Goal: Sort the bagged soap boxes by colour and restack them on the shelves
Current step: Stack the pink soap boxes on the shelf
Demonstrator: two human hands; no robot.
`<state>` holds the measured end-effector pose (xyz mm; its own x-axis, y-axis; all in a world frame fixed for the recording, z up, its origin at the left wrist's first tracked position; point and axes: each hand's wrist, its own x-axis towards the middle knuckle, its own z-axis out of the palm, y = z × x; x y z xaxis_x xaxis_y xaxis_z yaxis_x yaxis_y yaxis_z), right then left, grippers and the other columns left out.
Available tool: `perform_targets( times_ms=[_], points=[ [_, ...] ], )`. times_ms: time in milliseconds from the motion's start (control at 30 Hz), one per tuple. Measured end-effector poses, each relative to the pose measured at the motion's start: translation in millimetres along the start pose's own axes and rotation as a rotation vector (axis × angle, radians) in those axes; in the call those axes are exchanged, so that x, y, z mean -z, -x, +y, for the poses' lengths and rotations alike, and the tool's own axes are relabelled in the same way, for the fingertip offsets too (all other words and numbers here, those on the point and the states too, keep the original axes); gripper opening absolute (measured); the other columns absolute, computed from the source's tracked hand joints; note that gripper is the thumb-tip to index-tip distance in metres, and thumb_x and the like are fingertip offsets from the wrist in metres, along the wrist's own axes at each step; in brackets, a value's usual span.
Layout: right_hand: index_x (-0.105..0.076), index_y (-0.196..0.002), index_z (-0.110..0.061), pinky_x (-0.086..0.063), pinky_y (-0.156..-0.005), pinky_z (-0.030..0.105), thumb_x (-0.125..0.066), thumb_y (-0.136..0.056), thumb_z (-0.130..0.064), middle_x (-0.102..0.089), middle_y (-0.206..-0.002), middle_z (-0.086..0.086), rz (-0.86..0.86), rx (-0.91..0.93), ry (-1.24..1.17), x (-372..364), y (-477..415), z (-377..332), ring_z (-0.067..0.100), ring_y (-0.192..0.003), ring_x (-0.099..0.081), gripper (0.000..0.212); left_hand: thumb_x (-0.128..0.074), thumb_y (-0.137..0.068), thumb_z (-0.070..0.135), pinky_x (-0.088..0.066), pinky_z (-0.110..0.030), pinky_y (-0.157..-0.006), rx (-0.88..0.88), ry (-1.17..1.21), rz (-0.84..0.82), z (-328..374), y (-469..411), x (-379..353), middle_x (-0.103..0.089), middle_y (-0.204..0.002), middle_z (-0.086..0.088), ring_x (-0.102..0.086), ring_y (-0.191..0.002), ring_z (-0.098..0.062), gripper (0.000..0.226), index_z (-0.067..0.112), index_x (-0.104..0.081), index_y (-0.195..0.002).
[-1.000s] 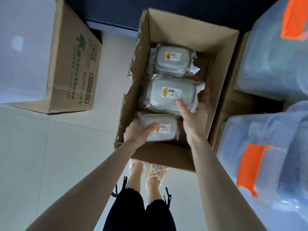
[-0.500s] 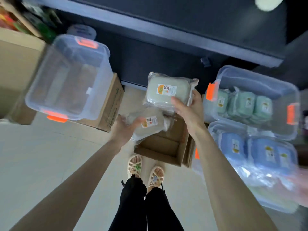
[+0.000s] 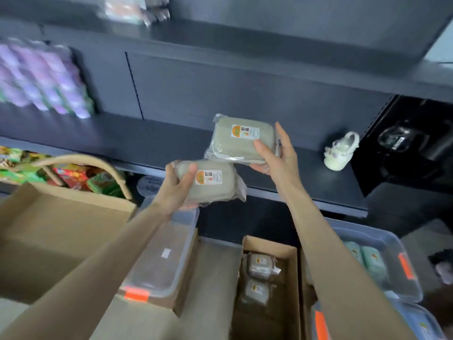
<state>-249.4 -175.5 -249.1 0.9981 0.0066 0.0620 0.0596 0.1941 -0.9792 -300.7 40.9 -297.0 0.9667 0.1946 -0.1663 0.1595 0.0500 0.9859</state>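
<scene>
My right hand [image 3: 277, 155] grips a grey-green bagged soap box [image 3: 240, 141] by its right end, held up over the dark shelf [image 3: 147, 141]. My left hand [image 3: 179, 185] grips a second grey-green bagged soap box [image 3: 210, 182] by its left end, just below and left of the first. Both carry an orange and white label on top. Down on the floor an open cardboard box [image 3: 291, 278] holds two more grey-green bagged boxes [image 3: 259, 263].
A blurred stack of purple bagged boxes [image 3: 41, 79] fills the shelf's left. A small white shoe [image 3: 340, 150] lies on the shelf at right. Clear bins [image 3: 397, 246] with teal and blue boxes stand lower right; a lidded clear bin [image 3: 169, 256] and cartons lower left.
Both hands lifted the two grey-green boxes out of the carton and up to shelf height. My view has swung up from the floor to the shelves.
</scene>
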Motion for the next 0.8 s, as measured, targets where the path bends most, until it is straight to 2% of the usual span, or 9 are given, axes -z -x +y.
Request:
perform_targets(
  times_ms=[100,133,200,300,433,500,600,667,800],
  points=[
    [-0.040,-0.143,-0.030,-0.058,-0.070,0.028,-0.071,-0.087,-0.018,-0.048,-0.130,-0.022,0.030,0.115,-0.015,-41.6,-18.0,-27.2,0.006,-0.109,-0.062,0.065,-0.071,-0.075,0.052,-0.058,-0.051,-0.067,-0.075,-0.013,-0.121,48.0,-22.6,36.3,-0.057,-0.117,-0.005,-0.069,-0.078,-0.010,0.062,0.025,-0.035,-0.117],
    [-0.043,-0.140,-0.030,-0.057,-0.069,0.027,-0.071,-0.087,-0.018,-0.051,-0.126,-0.023,0.039,0.148,-0.013,-52.9,-24.2,-36.5,0.006,-0.108,-0.063,0.061,-0.080,-0.066,0.053,-0.058,-0.051,-0.067,-0.080,-0.011,-0.183,63.4,-30.2,46.6,-0.058,-0.117,-0.002,-0.070,-0.079,-0.009,0.072,0.028,-0.035,-0.116],
    [-0.046,-0.136,-0.030,-0.057,-0.068,0.027,-0.070,-0.087,-0.018,-0.055,-0.125,-0.017,0.056,0.211,0.003,-72.4,-36.7,-55.7,0.010,-0.109,-0.064,0.056,-0.091,-0.052,0.042,-0.056,-0.038,-0.061,-0.098,-0.013,-0.306,90.8,-47.8,63.9,-0.060,-0.115,-0.002,-0.071,-0.081,-0.014,0.086,0.032,-0.035,-0.117],
    [-0.046,-0.136,-0.025,-0.057,-0.067,0.026,-0.069,-0.088,-0.016,-0.057,-0.124,-0.011,0.079,0.282,0.013,-96.5,-60.1,-85.2,0.012,-0.106,-0.065,0.054,-0.090,-0.051,0.021,-0.043,-0.030,-0.049,-0.185,-0.055,-0.425,127.5,-77.2,78.1,-0.062,-0.104,-0.006,-0.063,-0.069,-0.022,0.091,0.034,-0.030,-0.118],
    [-0.045,-0.133,-0.023,-0.057,-0.065,0.025,-0.068,-0.089,-0.015,-0.054,-0.124,-0.008,0.091,0.332,0.024,-120.3,-100.5,-118.7,0.009,-0.104,-0.064,0.051,-0.084,-0.054,0.008,-0.037,-0.023,-0.041,-0.273,-0.023,-0.419,173.5,-121.0,79.4,-0.061,-0.096,-0.001,-0.062,-0.057,-0.011,0.096,0.030,-0.023,-0.125],
    [-0.041,-0.137,-0.022,-0.058,-0.066,0.026,-0.069,-0.088,-0.015,-0.052,-0.130,-0.004,0.091,0.348,0.045,-129.1,-125.0,-131.3,0.012,-0.108,-0.062,0.056,-0.085,-0.056,0.007,-0.047,-0.023,-0.049,-0.312,-0.014,-0.387,194.4,-147.3,78.3,-0.060,-0.105,0.005,-0.067,-0.074,-0.007,0.095,0.029,-0.024,-0.126],
    [-0.033,-0.144,-0.025,-0.060,-0.070,0.034,-0.069,-0.088,-0.014,-0.046,-0.141,-0.001,0.073,0.361,0.067,-139.5,-166.5,-143.0,0.017,-0.116,-0.059,0.068,-0.084,-0.065,0.002,-0.053,-0.020,-0.058,-0.334,-0.014,-0.319,220.5,-190.0,75.0,-0.048,-0.120,0.009,-0.058,-0.102,-0.011,0.098,0.028,-0.017,-0.132],
    [-0.032,-0.145,-0.028,-0.060,-0.073,0.036,-0.068,-0.088,-0.014,-0.046,-0.142,-0.004,0.055,0.372,0.072,-144.9,-198.3,-147.6,0.018,-0.119,-0.058,0.069,-0.082,-0.068,0.002,-0.053,-0.019,-0.057,-0.372,-0.026,-0.277,234.5,-222.6,70.7,-0.046,-0.118,0.011,-0.056,-0.101,-0.009,0.089,0.025,-0.020,-0.126],
    [-0.041,-0.140,-0.028,-0.059,-0.066,0.028,-0.066,-0.090,-0.015,-0.050,-0.137,-0.005,0.065,0.384,0.059,-153.0,-272.7,-150.6,0.016,-0.115,-0.060,0.057,-0.079,-0.068,-0.004,-0.054,-0.019,-0.055,-0.385,0.039,-0.211,255.6,-296.3,60.8,-0.053,-0.108,0.005,-0.060,-0.090,-0.006,0.077,0.019,-0.026,-0.119]
  ],
)
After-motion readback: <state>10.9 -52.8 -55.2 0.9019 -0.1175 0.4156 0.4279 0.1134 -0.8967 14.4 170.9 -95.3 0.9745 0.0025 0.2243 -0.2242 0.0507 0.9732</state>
